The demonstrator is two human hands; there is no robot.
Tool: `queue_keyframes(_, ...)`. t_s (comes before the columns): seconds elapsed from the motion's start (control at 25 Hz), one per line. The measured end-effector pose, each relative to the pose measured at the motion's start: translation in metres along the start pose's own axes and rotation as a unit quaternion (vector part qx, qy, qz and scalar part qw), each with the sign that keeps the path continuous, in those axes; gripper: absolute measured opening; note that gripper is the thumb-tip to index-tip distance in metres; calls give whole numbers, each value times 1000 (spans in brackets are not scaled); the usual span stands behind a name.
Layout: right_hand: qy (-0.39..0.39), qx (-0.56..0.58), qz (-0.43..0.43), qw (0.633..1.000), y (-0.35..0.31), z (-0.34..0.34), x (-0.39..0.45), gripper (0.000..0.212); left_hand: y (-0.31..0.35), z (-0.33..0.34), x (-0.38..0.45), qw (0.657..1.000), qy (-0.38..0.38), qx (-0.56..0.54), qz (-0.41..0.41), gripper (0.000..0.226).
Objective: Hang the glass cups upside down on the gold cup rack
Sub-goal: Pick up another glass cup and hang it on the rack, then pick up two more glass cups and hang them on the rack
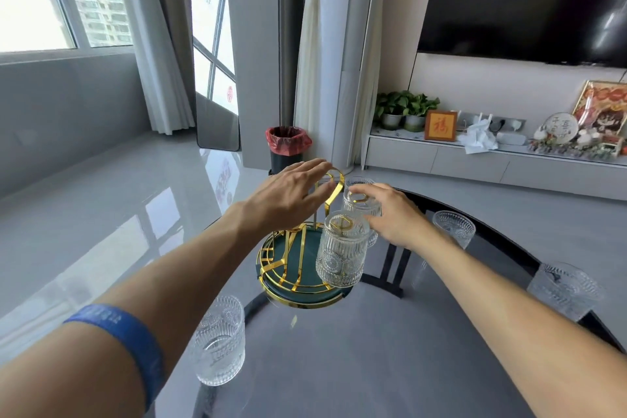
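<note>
The gold cup rack (334, 188) with a dark green round base (298, 295) stands mid-table. One ribbed glass cup (342, 249) hangs upside down on a near prong. My right hand (395, 214) grips a second upside-down glass cup (361, 200) at a prong behind the first. My left hand (288, 195) hovers with fingers spread over the rack's top loop, holding nothing. Three more cups stand upright on the table: near left (219, 339), right of the rack (453, 226), and at the far right (565, 290).
The table is a round glass top (339, 366) with a dark rim, floor visible through it. A bin with a red liner (287, 146) stands beyond the table. A TV cabinet with plants and ornaments (492, 142) runs along the right wall.
</note>
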State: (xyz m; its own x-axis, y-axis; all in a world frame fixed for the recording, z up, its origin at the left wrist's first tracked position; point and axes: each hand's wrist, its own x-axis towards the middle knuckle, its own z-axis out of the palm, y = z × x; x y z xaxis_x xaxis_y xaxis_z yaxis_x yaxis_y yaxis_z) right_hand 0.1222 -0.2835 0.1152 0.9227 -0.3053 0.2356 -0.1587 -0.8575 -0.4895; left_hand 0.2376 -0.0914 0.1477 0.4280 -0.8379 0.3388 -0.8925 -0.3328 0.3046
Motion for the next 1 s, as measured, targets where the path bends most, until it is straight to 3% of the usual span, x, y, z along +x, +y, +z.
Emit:
queue_keyframes(0.24, 14, 12, -6, 1000, 11, 8, -2, 52, 0, 9, -2, 1000, 15, 12, -17, 65)
queue_keyframes(0.4, 5, -8, 23, 1000, 9, 12, -16, 65, 10, 6, -3, 993, -13, 105, -53, 72)
queue_keyframes(0.56, 50, 41, 49, 997, 27, 1, -69, 72, 42, 2, -6, 971, -21, 214, -102, 81)
queue_keyframes(0.64, 66, 46, 73, 994, 45, -9, -102, 67, 75, 13, -16, 964, 41, 253, -67, 76)
queue_keyframes(0.76, 88, 32, 106, 990, 73, -25, -142, 62, 139, 58, -39, 973, 88, 198, 76, 68)
queue_keyframes(0.88, 112, 10, 161, 981, 98, -42, -177, 59, 193, 110, -54, 981, 20, 156, 114, 70)
queue_keyframes(1.0, 227, -27, 180, 957, 120, -60, -203, 57, 208, 141, -54, 982, -34, 162, 87, 75)
